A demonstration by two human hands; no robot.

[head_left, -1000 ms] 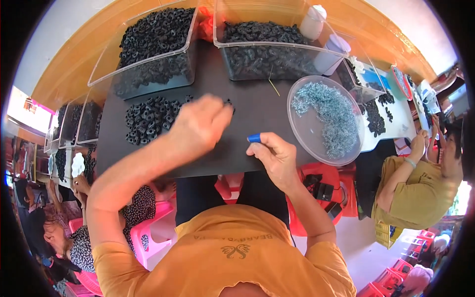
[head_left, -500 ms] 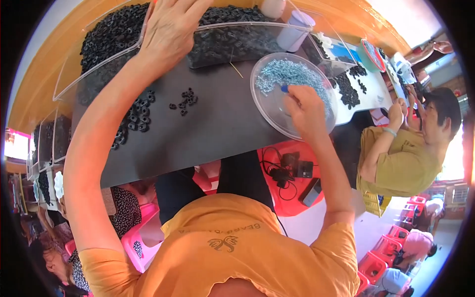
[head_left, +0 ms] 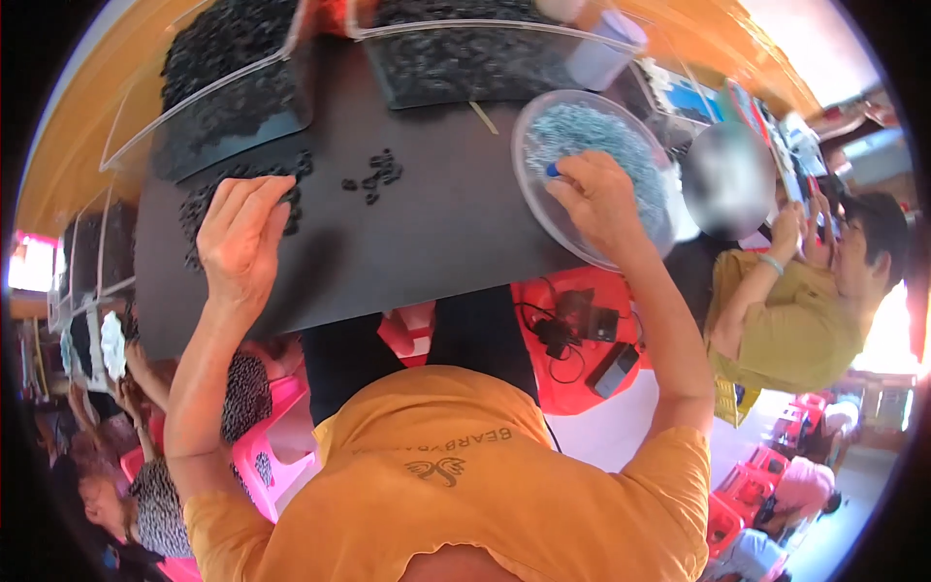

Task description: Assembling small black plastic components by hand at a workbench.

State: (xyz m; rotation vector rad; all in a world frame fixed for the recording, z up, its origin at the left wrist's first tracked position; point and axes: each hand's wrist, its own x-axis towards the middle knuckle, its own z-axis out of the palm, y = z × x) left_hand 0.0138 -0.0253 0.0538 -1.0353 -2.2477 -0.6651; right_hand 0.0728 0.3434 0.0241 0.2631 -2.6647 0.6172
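My left hand (head_left: 242, 233) hovers over a pile of small black ring-like parts (head_left: 197, 215) at the table's left. Its fingers are pressed together; whatever they may hold is hidden. A smaller cluster of black parts (head_left: 373, 181) lies to its right. My right hand (head_left: 601, 199) is closed in a pinch over a clear round bowl (head_left: 551, 221), with a small blue thing (head_left: 553, 170) showing at its fingertips. Many tiny light-blue pieces (head_left: 582, 126) fill the far side of the bowl.
Two clear bins, one at the far left (head_left: 218, 145) and one farther right (head_left: 475, 78), hold more black parts. A thin stick (head_left: 484, 117) lies by the bowl. Below the table, a red stool (head_left: 562, 393) carries black devices and cables. A person (head_left: 790, 310) sits at the right.
My left hand has come back from the far bins to the near pile, its fingers closing together. My right hand stays over the bowl. The view has shifted slightly.
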